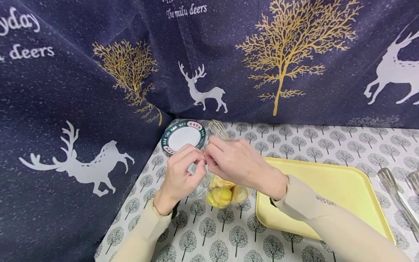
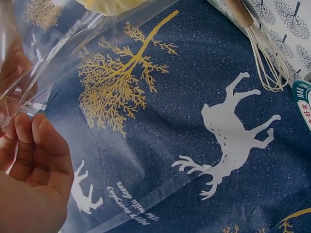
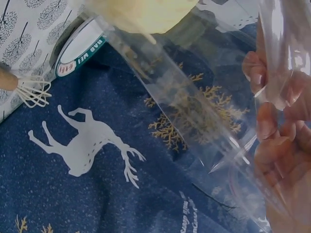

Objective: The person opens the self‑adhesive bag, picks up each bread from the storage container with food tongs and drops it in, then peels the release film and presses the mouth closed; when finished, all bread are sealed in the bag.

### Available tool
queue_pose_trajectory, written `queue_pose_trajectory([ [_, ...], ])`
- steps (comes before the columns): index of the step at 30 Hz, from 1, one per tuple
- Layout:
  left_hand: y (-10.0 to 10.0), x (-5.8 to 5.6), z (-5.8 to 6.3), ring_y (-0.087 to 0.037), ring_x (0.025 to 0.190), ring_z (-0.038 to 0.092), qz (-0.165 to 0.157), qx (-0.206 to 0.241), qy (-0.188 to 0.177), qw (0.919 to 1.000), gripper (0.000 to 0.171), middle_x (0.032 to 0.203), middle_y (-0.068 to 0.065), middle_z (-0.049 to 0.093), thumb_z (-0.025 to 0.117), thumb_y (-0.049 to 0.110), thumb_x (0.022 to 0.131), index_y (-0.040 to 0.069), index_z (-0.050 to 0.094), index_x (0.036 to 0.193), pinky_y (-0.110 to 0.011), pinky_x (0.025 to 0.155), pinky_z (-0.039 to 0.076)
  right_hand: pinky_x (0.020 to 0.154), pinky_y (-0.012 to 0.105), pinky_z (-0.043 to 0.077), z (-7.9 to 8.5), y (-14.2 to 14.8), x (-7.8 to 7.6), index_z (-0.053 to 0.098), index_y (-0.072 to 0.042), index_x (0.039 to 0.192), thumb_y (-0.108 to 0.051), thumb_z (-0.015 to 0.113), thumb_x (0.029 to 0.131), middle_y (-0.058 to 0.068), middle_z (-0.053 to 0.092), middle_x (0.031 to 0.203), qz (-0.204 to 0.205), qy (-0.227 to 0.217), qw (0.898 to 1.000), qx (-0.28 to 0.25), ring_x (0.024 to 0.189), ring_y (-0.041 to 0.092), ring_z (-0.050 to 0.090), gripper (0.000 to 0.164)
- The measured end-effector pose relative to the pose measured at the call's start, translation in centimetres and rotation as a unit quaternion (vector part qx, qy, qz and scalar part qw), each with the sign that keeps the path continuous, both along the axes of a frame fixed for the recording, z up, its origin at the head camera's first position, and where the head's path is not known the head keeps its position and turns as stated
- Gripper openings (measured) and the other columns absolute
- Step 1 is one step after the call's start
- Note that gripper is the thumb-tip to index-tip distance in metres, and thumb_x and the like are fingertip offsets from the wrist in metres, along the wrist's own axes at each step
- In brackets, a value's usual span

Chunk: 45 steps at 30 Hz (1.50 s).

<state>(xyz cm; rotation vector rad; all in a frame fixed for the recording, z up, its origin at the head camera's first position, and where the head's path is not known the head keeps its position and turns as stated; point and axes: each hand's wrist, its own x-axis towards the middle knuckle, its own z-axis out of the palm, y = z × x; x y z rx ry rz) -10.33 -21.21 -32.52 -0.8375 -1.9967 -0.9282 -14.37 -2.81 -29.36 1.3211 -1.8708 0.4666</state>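
Observation:
A clear plastic bag [image 1: 205, 185] hangs from both hands, with yellow-green fruit or bread-like pieces [image 1: 220, 197] inside it. My left hand [image 1: 183, 175] pinches the top of the bag between thumb and fingers. Right beside it, my right hand [image 1: 236, 162] pinches the same top edge, and the fingertips of both hands almost meet. In the left wrist view the clear film runs up from the left fingers [image 2: 44, 145]. The right wrist view shows the film stretched past the right fingers [image 3: 279, 155]. What exactly the pieces are, I cannot tell.
A yellow tray [image 1: 327, 193] lies to the right, under the right forearm. Behind the hands are a white plate with a green rim [image 1: 183, 137] and a whisk [image 1: 218, 129]. Metal utensils [image 1: 394, 189] lie at the far right. A dark cloth backdrop [image 1: 209, 54] stands behind and left.

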Motion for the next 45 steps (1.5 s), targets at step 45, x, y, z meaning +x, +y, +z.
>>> queue_pose_trajectory([
  [45,0.1,0.3,-0.3,-0.010,0.065,0.056,0.034,0.076,-0.022,0.9963,0.010,0.071,-0.004,0.063,0.062,-0.001,0.084,0.005,0.067,0.078,-0.015,0.064,0.050,0.060,0.016,0.048,0.6,1.6,0.9,0.067,-0.008,0.106,-0.007,0.056,0.078,0.000,0.067,0.094,0.040,-0.249,0.967,-0.036,0.070,0.004,0.056,0.030],
])
